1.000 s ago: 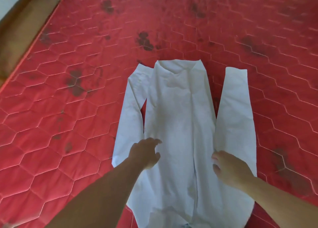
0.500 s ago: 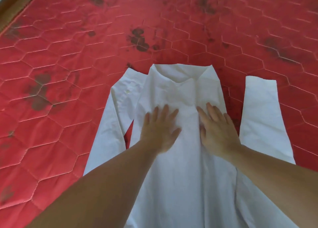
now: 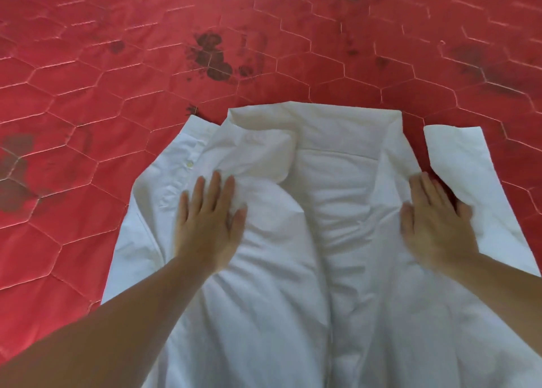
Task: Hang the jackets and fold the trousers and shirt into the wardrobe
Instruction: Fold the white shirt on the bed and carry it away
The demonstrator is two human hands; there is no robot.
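Shirt (image 3: 331, 241) is spread on the mattress (image 3: 88, 153) and I'm smoothing it — left hand (image 3: 208, 226) and right hand (image 3: 434, 223) both flat, fingers straight, gripping nothing. Next up I reckon — folding the sleeves inward.

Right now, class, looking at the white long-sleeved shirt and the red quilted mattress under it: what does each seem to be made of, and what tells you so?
White long-sleeved shirt: probably thin woven cotton or a cotton blend, matte; it creases sharply and bunches in soft folds between the flat hands.
Red quilted mattress: apparently a smooth, slightly shiny synthetic cover over padding; pale stitching forms puffed hexagons, with dark stains.
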